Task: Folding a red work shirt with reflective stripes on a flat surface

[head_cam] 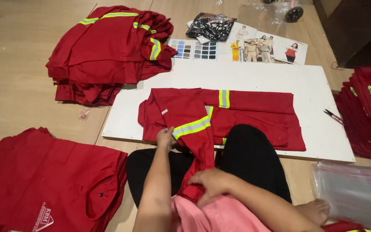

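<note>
1. A red work jacket [237, 114] with yellow-and-grey reflective bands lies partly folded on a white board [318, 86] that rests flat on the wooden floor [13, 64]. Its body stretches across the board's near half, and one sleeve hangs over the board's near edge toward the person's lap.
2. The left hand [165, 137] pinches the jacket's fabric just beside the reflective cuff band, right at the board's near edge, fingers curled into the cloth.
3. The right hand [211, 182] is closed around the lower end of the hanging sleeve, gripping it above a pink garment [220, 215] in the lap.
4. The person's legs in black trousers [254, 159] press up against the board's near edge, and a bare foot [316, 210] shows at the right.
5. The board's far strip and its right end are bare white, the widest open room around the jacket. Two pens [333, 116] lie near the right edge.
6. A stack of folded red jackets [108, 51] sits on the floor at the board's far left corner, overlapping it slightly.
7. Another red pile [368, 111] lies just beyond the board's right edge.
8. A flat red garment [44, 180] lies on the floor at the near left, close to the left knee.
9. Clear plastic bags [353, 193] lie at the near right.
10. Behind the board rest a colour swatch card [194, 49], printed sheets of uniform pictures [263, 47] and a dark bagged bundle [211, 26].
</note>
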